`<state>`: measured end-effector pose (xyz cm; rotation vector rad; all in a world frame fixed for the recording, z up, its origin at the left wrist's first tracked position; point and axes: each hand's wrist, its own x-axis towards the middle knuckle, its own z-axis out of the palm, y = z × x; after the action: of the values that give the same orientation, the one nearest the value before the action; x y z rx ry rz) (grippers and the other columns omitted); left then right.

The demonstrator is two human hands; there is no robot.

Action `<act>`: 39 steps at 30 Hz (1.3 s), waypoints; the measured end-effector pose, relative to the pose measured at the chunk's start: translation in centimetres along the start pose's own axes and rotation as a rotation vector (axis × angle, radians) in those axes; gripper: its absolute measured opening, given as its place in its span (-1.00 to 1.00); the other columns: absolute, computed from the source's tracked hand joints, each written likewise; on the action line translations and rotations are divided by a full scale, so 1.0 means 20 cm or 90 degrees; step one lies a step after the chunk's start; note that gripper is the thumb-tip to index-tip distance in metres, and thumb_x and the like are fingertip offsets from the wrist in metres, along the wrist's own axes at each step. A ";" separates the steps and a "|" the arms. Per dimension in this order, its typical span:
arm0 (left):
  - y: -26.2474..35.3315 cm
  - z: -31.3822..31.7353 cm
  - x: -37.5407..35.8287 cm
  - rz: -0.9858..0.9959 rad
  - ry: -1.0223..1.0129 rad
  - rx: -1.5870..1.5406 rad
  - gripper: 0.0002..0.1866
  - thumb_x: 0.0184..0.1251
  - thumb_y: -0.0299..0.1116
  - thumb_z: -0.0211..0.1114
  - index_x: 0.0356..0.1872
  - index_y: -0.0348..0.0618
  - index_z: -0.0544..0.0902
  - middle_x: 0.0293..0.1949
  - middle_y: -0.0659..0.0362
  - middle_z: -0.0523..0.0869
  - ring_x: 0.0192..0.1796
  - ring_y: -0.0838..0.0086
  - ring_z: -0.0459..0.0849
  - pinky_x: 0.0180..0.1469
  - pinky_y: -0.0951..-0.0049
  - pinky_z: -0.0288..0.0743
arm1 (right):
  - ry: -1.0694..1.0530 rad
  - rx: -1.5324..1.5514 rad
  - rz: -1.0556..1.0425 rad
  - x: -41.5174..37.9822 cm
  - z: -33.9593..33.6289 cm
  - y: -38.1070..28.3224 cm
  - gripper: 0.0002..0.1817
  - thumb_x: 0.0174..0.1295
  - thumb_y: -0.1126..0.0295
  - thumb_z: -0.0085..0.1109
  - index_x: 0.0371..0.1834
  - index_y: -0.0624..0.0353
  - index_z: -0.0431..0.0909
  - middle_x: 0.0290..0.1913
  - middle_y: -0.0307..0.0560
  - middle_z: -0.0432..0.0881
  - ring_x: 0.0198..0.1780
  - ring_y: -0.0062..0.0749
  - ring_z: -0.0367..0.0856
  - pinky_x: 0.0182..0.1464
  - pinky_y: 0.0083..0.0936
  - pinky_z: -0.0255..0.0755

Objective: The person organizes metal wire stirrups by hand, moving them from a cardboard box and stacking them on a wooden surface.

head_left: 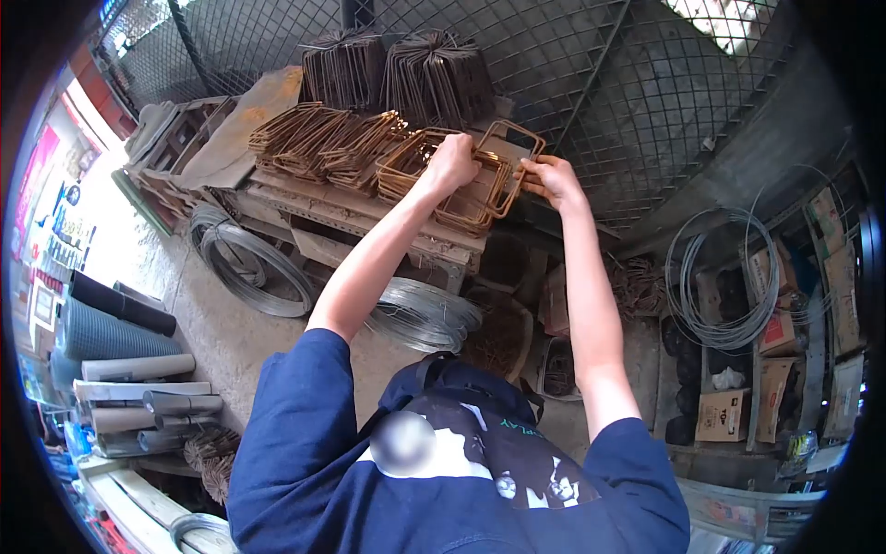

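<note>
Rusty rectangular rebar stirrups (443, 220) lie in a loose group at the right end of a worn wooden bench. My left hand (452, 166) is closed at their upper edge, its fingers wrapped on a stirrup and partly hidden from me. On the right, my right hand (552, 180) pinches the outer side of a raised stirrup (510, 129) between thumb and fingers. That stirrup stands tilted between both hands, over the others. Further left on the bench, more brown stirrups (314, 143) lie in leaning rows.
Dark bundled stirrups (438, 78) stand at the back of the bench (351, 214), against wire mesh (664, 102). Wire coils (249, 263) rest below it. Another coil (724, 277) hangs at right near cardboard boxes (723, 415). Mesh rolls (120, 328) are stacked at left.
</note>
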<state>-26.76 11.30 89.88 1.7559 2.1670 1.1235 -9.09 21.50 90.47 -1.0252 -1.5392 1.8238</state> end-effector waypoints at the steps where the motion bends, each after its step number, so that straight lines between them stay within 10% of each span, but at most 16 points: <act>1: -0.01 0.00 -0.01 -0.009 0.009 0.008 -0.79 -0.11 -0.48 0.32 -0.42 -0.40 0.58 -0.36 -0.19 0.61 -0.19 0.00 0.60 -0.14 0.19 0.49 | 0.011 -0.008 0.000 0.01 0.02 0.01 -0.66 0.14 0.45 0.16 -0.08 0.44 0.38 -0.25 0.02 0.59 -0.26 -0.33 0.63 -0.22 -0.45 0.56; 9: -0.05 0.02 -0.02 0.038 0.049 0.115 -0.79 -0.11 -0.42 0.32 -0.49 -0.38 0.58 -0.44 -0.14 0.63 -0.29 0.01 0.63 -0.25 0.20 0.54 | 0.069 -0.159 0.030 0.21 0.10 0.18 -0.73 0.11 0.38 0.22 -0.28 0.42 0.51 -0.32 -0.04 0.61 -0.34 -0.43 0.64 -0.34 -0.60 0.58; 12: -0.02 0.00 -0.02 0.083 0.045 0.122 -0.74 -0.11 -0.33 0.34 -0.49 -0.38 0.59 -0.45 -0.13 0.63 -0.30 0.04 0.64 -0.26 0.21 0.53 | 0.107 -0.507 0.075 0.24 0.11 0.22 -0.64 0.06 0.18 0.27 -0.41 0.34 0.59 -0.42 -0.15 0.60 -0.45 -0.50 0.57 -0.40 -0.56 0.53; 27: 0.22 0.23 0.04 0.202 -0.171 0.007 -0.62 0.00 -0.18 0.33 -0.28 -0.31 0.60 -0.34 -0.04 0.67 -0.24 0.18 0.65 -0.20 0.33 0.51 | 0.164 -0.264 0.127 -0.14 -0.31 0.34 -0.58 0.11 0.12 0.21 -0.15 0.27 0.53 -0.23 -0.10 0.61 -0.24 -0.45 0.61 -0.24 -0.50 0.50; 39: 0.62 1.11 -0.09 0.216 -0.378 -0.115 -0.63 0.06 -0.16 0.31 -0.32 -0.33 0.63 -0.36 -0.03 0.68 -0.27 0.25 0.67 -0.19 0.36 0.53 | 0.287 -0.058 0.204 -0.67 -1.13 0.90 -0.57 0.18 0.17 0.13 -0.05 0.31 0.44 -0.18 0.01 0.60 -0.21 -0.36 0.62 -0.19 -0.49 0.49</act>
<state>-4.66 20.43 80.96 2.0792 1.4206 0.6903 18.29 19.91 74.38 -1.6726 -1.2422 1.5759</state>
